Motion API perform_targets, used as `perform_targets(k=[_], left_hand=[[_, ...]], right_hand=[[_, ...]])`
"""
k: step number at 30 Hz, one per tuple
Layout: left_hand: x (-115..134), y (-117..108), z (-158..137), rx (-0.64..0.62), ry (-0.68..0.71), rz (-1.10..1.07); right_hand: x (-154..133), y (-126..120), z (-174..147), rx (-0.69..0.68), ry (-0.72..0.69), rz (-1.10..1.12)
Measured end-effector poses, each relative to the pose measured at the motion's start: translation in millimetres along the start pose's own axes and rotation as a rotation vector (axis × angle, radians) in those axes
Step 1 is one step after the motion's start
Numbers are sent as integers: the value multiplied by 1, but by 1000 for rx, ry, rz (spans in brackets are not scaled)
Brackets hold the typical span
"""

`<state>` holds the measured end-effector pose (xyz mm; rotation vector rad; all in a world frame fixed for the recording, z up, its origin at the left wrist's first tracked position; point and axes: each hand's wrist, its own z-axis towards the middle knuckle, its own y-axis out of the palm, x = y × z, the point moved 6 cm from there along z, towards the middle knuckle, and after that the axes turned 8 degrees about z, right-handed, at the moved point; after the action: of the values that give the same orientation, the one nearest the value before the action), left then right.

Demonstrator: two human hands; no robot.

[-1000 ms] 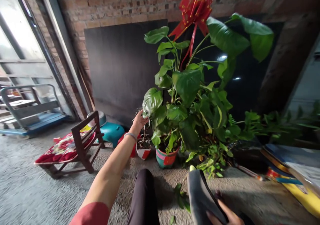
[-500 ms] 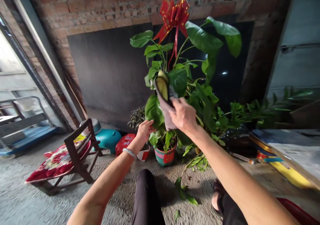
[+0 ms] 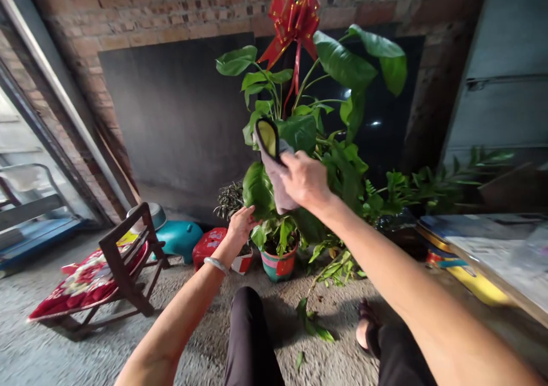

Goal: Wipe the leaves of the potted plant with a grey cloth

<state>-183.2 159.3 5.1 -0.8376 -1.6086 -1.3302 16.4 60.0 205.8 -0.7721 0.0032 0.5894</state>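
While the person sits on the gritty floor (image 3: 51, 346), the head view shows both arms stretched out to a big potted plant (image 3: 325, 163) by the brick wall (image 3: 171, 9). The left hand (image 3: 240, 226) is closed around a low, wide leaf (image 3: 258, 187) and holds it steady. The right hand (image 3: 305, 179) is shut tight on a grey cloth (image 3: 278, 180), which has a yellow patch on top. The cloth is pressed against the leaves just above the one that is held. This looks like the wiping step: one hand keeps a leaf flat and the other rubs it clean. The next move needs a soft, slow rub along the leaf, so the thin stem does not snap. A red bow (image 3: 293, 23) sits on top of the plant. A wooden chair (image 3: 124, 260) stands well off to the left.
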Motion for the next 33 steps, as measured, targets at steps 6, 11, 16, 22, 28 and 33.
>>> perform_targets(k=[6, 11, 16, 22, 28, 33], left_hand=[[1, -20, -2, 41, 3, 12], [-21, -28, -10, 0, -91, 32], [-61, -1, -45, -196, -227, 178], [-18, 56, -71, -362, 8, 321], [42, 155, -102, -471, 264, 218], [37, 239, -96, -449, 219, 160]], right_hand=[[-1, 67, -97, -493, -76, 147], [22, 39, -171, -478, 124, 357], [55, 23, -204, -403, 333, 382], [94, -18, -243, -243, 514, 424], [123, -84, -283, 89, 854, 526], [124, -149, -285, 512, 906, 376]])
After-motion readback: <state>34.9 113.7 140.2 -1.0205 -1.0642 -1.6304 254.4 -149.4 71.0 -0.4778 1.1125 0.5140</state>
